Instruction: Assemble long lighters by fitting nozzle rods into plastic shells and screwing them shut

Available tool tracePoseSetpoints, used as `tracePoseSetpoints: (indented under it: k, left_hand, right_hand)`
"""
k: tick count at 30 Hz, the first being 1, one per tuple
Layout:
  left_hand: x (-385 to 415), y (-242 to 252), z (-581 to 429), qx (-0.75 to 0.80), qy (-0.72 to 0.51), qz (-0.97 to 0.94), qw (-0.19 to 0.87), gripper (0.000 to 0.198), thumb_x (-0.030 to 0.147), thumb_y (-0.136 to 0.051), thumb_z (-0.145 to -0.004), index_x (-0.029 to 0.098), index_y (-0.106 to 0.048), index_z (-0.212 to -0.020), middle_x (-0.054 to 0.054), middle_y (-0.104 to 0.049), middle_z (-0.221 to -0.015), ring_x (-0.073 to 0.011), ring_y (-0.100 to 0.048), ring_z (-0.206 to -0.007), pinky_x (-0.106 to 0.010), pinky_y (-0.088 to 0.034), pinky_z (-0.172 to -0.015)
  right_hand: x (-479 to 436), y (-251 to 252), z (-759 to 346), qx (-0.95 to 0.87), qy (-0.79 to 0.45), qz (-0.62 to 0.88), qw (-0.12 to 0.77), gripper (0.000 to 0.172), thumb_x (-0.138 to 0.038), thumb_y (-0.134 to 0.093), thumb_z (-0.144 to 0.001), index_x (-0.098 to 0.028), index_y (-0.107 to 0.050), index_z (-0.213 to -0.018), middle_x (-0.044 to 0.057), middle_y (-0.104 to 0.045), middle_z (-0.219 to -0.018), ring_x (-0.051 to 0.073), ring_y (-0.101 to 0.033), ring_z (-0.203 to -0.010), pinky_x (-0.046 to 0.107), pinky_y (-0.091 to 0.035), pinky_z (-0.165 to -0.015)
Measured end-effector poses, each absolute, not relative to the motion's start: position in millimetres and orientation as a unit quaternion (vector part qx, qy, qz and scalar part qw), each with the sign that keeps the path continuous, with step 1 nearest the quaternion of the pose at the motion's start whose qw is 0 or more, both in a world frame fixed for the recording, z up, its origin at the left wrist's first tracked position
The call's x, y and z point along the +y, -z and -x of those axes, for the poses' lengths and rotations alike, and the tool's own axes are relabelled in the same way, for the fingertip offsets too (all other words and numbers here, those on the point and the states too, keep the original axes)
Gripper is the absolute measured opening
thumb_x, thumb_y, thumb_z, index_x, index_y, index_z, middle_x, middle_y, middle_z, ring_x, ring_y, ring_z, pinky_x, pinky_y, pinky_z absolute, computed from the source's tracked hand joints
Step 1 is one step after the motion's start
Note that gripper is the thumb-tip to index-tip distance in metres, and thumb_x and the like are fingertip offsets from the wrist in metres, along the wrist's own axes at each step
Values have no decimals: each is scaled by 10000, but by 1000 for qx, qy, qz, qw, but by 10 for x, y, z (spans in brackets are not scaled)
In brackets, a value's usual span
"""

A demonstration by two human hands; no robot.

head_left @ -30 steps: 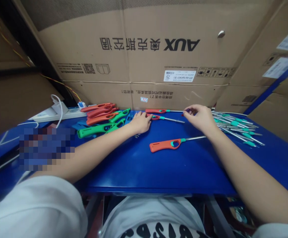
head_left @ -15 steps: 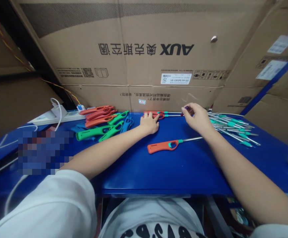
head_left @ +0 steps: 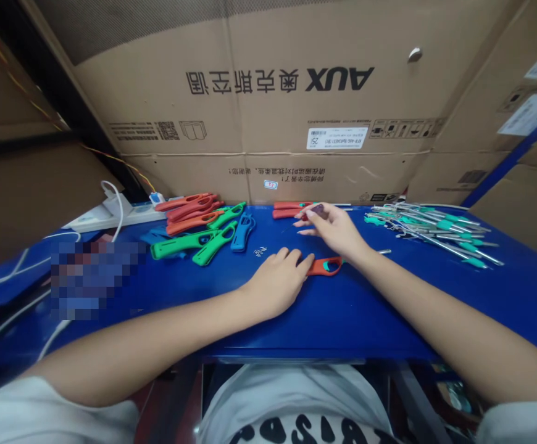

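Observation:
My left hand [head_left: 275, 283] lies over the left end of an orange long-nosed lighter [head_left: 326, 266] on the blue table [head_left: 342, 314], fingers curled onto its handle. The lighter's metal tip [head_left: 386, 251] shows past my right wrist. My right hand [head_left: 333, 229] hovers just behind the lighter and pinches a small dark piece [head_left: 317, 211] between thumb and fingertips, the other fingers stretched out. Two more orange lighters [head_left: 289, 209] lie at the table's back edge, right by that hand.
Orange handles [head_left: 189, 209], green handles [head_left: 199, 242] and a blue handle [head_left: 243, 229] are piled back left. Several metal rods with teal ends [head_left: 430, 227] lie back right. A white power strip [head_left: 106, 213] with cables sits far left. Cardboard boxes [head_left: 268, 111] wall off the back.
My left hand has come back from the rear lighters onto the near orange lighter's handle. My right hand has moved left and nearer with the dark piece.

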State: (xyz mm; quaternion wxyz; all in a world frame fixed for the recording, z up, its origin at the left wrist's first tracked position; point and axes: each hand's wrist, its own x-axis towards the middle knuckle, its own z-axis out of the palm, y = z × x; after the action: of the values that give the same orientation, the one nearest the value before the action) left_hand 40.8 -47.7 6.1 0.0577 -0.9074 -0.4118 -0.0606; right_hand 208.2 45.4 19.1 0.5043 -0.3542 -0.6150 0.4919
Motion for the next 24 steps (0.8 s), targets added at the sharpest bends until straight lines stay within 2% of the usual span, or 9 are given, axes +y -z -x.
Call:
tracePoseSetpoints:
  k: [3, 6, 12, 18, 24]
  left_hand:
    - [-460, 6, -395, -401, 68, 911, 62, 464, 145, -368, -1011, 128, -487, -1460, -143, -613, -1210, -292, -546, -1064, -437, -522, -914]
    - [-428, 24, -385, -396, 92, 913, 32, 439, 171, -369, -1024, 145, -513, -1438, -134, -624, -1193, -281, -554, -1063, -442, -518, -956]
    - [-417, 34, -368, -380, 121, 917, 2, 393, 182, -383, -1027, 156, -566, -1375, -143, -590, -1350, -287, -524, -1264, -455, -463, -1085]
    - [-440, 9, -369, -378, 122, 918, -8, 404, 165, -415, -997, 131, -562, -1372, -151, -596, -1325, -306, -519, -1251, -465, -473, -1072]
    - [-455, 1, -377, -388, 122, 913, -20, 421, 172, -405, -997, 147, -543, -1394, -139, -608, -1291, -290, -543, -1193, -456, -486, -1046]
  right_hand:
    - [439, -124, -1904, -607, -531, 362, 468, 292, -461, -757, -836, -190, -656, -873, 67, -743, -992, 176, -745, -892, 339, -652, -793]
    - [433, -94, -1793, -601, -554, 362, 447, 238, -415, -732, -874, -186, -668, -862, 75, -748, -1008, 175, -746, -902, 353, -648, -827]
    - [403, -79, -1684, -622, -555, 343, 434, 177, -372, -719, -891, -202, -672, -895, 70, -745, -1051, 181, -748, -906, 394, -641, -865]
    - [377, -74, -1718, -634, -527, 341, 452, 222, -429, -705, -893, -209, -680, -909, 66, -740, -1039, 187, -741, -904, 403, -638, -857]
    - [363, -98, -1782, -625, -528, 345, 461, 265, -464, -715, -875, -205, -669, -909, 63, -736, -1033, 190, -738, -934, 379, -635, -848]
